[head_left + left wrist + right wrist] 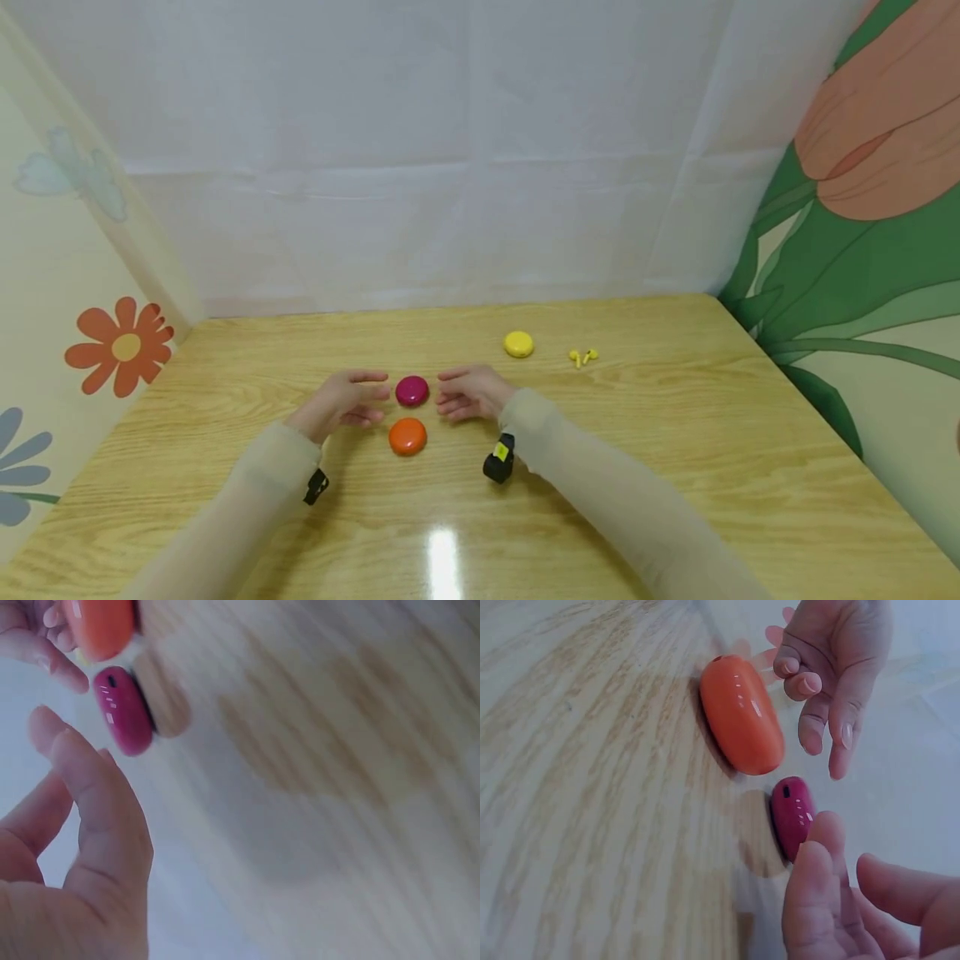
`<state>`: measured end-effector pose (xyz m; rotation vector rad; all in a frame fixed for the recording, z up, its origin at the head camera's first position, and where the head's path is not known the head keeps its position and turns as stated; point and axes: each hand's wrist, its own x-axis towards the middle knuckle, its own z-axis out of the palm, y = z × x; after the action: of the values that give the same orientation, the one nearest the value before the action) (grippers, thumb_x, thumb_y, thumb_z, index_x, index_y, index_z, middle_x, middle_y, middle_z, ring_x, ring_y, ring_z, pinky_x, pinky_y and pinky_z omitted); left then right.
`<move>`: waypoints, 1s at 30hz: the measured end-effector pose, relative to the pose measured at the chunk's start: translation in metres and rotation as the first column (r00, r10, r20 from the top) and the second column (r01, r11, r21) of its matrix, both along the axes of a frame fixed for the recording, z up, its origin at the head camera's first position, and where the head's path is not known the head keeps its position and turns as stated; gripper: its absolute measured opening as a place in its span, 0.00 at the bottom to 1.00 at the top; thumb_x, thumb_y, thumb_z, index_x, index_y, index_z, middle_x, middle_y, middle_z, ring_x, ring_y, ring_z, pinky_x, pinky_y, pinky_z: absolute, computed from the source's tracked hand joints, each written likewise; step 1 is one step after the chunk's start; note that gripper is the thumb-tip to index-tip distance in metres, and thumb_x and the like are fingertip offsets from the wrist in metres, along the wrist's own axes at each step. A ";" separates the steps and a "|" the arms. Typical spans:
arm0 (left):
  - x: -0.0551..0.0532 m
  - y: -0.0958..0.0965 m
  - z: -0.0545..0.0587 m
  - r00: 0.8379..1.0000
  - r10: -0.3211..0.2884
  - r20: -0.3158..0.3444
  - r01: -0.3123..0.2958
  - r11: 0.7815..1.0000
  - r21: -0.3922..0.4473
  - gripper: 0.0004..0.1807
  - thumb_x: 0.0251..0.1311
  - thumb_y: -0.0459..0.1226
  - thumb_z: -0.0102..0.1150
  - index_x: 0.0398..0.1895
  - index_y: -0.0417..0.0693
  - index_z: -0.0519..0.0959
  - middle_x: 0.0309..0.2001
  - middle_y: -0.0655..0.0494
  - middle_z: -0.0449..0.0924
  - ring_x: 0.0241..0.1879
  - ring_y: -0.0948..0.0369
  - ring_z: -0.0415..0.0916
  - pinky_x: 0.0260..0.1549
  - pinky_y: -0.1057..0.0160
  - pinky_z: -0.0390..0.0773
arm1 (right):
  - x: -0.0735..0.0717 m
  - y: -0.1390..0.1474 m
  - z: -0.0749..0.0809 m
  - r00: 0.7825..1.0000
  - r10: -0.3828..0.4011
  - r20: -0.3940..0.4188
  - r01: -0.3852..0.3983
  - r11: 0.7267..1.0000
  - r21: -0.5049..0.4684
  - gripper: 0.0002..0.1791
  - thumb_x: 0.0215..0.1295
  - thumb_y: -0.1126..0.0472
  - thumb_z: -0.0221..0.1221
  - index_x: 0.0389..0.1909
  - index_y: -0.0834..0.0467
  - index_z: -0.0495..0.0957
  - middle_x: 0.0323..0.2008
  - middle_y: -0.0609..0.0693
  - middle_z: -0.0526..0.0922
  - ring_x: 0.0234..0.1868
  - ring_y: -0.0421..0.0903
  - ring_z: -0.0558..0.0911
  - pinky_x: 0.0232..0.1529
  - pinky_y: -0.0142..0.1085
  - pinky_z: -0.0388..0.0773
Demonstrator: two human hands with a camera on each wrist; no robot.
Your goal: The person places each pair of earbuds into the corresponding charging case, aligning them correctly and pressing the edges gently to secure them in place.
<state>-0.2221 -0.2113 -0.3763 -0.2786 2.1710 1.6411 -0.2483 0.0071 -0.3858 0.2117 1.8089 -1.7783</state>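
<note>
A round magenta case [412,391] lies on the wooden table between the two hands. Just in front of it is a round orange case [407,437], glossy and closed. My left hand [351,400] hovers at the magenta case's left side, fingers extended toward it and holding nothing. On the other side my right hand [471,393] faces it with loosely bent fingers, also holding nothing. In the right wrist view, the magenta case [792,817] is partly covered by the right fingertips, and a small dark slot shows on its edge.
Farther back on the table [660,433] sits a round yellow case [518,344]. To its right lie two small yellow earbuds [583,357]. A white sheet [450,167] hangs behind the table, and painted flower panels stand at both sides.
</note>
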 end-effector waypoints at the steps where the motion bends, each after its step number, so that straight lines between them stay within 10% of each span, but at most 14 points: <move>1: 0.001 0.001 0.001 1.000 0.007 -0.006 -0.007 1.000 0.009 0.27 0.69 0.34 0.54 0.68 0.33 0.63 0.50 0.41 0.80 0.22 0.64 0.79 0.25 0.68 0.78 | 0.000 0.002 0.000 1.000 0.000 -0.008 0.000 1.000 -0.004 0.21 0.69 0.70 0.55 0.62 0.66 0.71 0.34 0.60 0.84 0.24 0.44 0.82 0.35 0.39 0.83; 30: 0.032 0.056 0.010 0.991 0.046 -0.123 -0.027 0.989 0.147 0.25 0.72 0.36 0.51 0.67 0.32 0.64 0.52 0.35 0.79 0.29 0.55 0.85 0.24 0.67 0.81 | 0.014 0.067 0.015 0.990 -0.015 -0.138 0.014 1.000 -0.010 0.24 0.71 0.64 0.55 0.66 0.66 0.67 0.36 0.56 0.83 0.26 0.42 0.83 0.33 0.34 0.82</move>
<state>-0.1906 -0.1557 -0.3663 -0.1771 2.1334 1.8735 -0.2338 0.0737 -0.3709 0.1009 1.8989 -1.8507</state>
